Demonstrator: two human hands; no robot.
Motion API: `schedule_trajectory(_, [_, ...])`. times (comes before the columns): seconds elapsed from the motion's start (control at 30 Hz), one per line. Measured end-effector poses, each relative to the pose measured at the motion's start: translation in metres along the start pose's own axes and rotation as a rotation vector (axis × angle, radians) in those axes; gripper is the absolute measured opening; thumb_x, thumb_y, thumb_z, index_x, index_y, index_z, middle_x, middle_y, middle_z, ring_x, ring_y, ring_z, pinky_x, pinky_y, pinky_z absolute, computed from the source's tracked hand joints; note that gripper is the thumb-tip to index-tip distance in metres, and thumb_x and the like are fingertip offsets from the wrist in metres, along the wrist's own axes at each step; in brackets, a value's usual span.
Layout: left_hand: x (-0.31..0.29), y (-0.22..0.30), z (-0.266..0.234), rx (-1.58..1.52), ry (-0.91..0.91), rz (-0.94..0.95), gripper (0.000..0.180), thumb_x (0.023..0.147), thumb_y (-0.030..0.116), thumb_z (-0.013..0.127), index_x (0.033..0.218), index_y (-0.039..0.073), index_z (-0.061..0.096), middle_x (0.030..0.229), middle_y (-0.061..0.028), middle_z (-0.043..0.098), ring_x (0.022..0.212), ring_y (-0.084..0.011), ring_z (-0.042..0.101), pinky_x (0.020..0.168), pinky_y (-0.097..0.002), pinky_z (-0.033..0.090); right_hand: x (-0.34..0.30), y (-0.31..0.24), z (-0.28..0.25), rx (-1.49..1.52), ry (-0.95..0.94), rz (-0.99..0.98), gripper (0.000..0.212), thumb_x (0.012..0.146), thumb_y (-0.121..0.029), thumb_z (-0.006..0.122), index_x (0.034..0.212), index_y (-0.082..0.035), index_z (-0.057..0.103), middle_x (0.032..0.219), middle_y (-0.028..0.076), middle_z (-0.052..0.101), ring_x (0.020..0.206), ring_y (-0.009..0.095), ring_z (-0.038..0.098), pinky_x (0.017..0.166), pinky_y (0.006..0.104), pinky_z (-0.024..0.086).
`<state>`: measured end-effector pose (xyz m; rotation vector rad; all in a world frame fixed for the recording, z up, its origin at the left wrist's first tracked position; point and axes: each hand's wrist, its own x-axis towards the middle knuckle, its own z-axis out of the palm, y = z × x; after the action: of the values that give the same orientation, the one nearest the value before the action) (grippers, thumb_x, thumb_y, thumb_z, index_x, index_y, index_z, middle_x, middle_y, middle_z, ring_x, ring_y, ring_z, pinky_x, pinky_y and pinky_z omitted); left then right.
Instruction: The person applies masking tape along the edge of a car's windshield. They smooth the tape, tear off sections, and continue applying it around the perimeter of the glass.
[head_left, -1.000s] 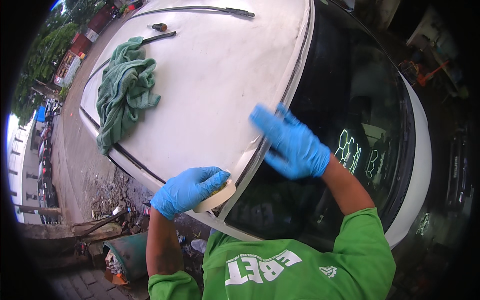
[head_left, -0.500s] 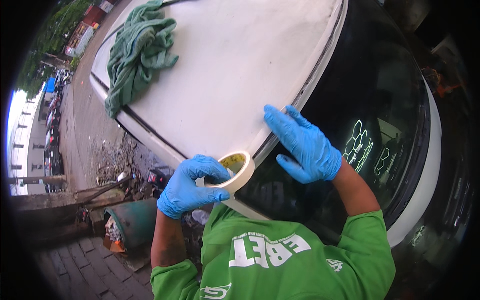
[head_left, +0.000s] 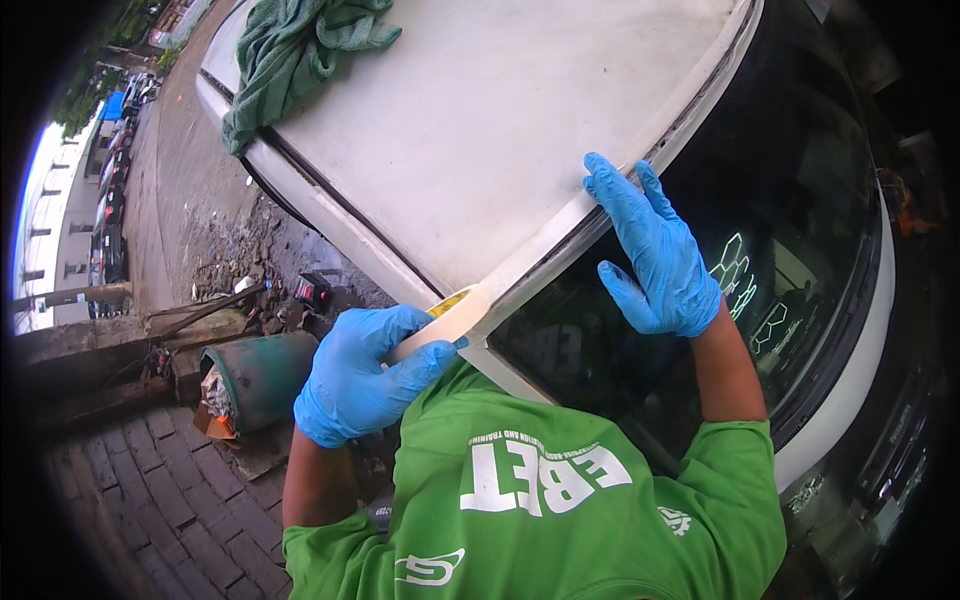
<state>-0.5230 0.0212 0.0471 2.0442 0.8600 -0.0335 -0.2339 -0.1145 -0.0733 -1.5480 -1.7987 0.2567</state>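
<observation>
My left hand, in a blue glove, grips a roll of masking tape between thumb and fingers at the near corner of a white car roof. A pale tape strip appears to run from the roll along the roof's edge above the dark windshield. Farther along that edge lies my right hand, also gloved, its fingertips touching the border and its thumb held apart over the glass. The fingers are stretched out and the hand is open.
A green cloth is draped over the far left of the roof. Down at the left, a green drum with rubbish in its mouth lies on its side by brick paving. Vehicles stand along the road beyond.
The tape roll has tilted in my left hand, so its ring shows nearly edge-on, low at the roof corner. My right hand stays at the roof edge; the whole view has shifted.
</observation>
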Motion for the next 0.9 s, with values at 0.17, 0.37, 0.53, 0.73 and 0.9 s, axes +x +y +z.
schedule_trajectory(0.17, [-0.015, 0.013, -0.001, 0.073, -0.001, -0.147, 0.028, 0.092, 0.026, 0.076, 0.107, 0.002, 0.075, 0.076, -0.0152, 0.072, 0.063, -0.0197, 0.068, 0.062, -0.0320, 0.053, 0.001, -0.001, 0.001, 0.022, -0.012, 0.026, 0.084, 0.080, -0.012, 0.064, 0.158, 0.001, 0.034, 0.160, 0.021, 0.041, 0.150, 0.035, 0.039, 0.127, 0.0530, 0.019])
schedule_trajectory(0.37, [-0.028, 0.009, -0.001, 0.100, 0.055, -0.124, 0.039, 0.093, 0.019, 0.074, 0.129, 0.006, 0.070, 0.088, -0.0190, 0.075, 0.073, -0.0221, 0.075, 0.070, -0.0323, 0.056, -0.001, 0.001, 0.003, 0.062, -0.001, 0.049, 0.086, 0.078, -0.011, 0.064, 0.158, 0.002, 0.034, 0.160, 0.022, 0.040, 0.150, 0.035, 0.039, 0.127, 0.0523, 0.018])
schedule_trajectory(0.53, [-0.031, 0.005, 0.003, 0.091, 0.036, -0.074, 0.048, 0.093, 0.012, 0.073, 0.140, 0.012, 0.064, 0.087, -0.0208, 0.074, 0.067, -0.0182, 0.071, 0.069, -0.0302, 0.056, -0.001, 0.003, 0.000, 0.105, -0.002, 0.039, 0.088, 0.077, -0.011, 0.064, 0.158, 0.002, 0.032, 0.162, 0.023, 0.039, 0.150, 0.036, 0.038, 0.127, 0.0525, 0.017])
schedule_trajectory(0.73, [-0.032, 0.001, 0.013, 0.179, 0.077, -0.007, 0.049, 0.093, 0.011, 0.073, 0.140, 0.017, 0.066, 0.078, -0.0191, 0.070, 0.055, -0.0191, 0.061, 0.062, -0.0297, 0.053, -0.001, 0.001, 0.000, 0.037, -0.019, 0.012, 0.088, 0.079, -0.015, 0.063, 0.159, 0.002, 0.032, 0.162, 0.022, 0.037, 0.150, 0.036, 0.038, 0.127, 0.0530, 0.016])
schedule_trajectory(0.9, [-0.032, 0.001, 0.014, 0.270, 0.096, 0.015, 0.048, 0.092, 0.013, 0.074, 0.139, 0.019, 0.067, 0.067, -0.0151, 0.065, 0.049, -0.0259, 0.055, 0.055, -0.0332, 0.050, -0.003, -0.011, 0.006, -0.018, -0.050, -0.030, 0.086, 0.081, -0.020, 0.062, 0.159, 0.001, 0.032, 0.162, 0.022, 0.037, 0.149, 0.038, 0.039, 0.127, 0.0532, 0.017])
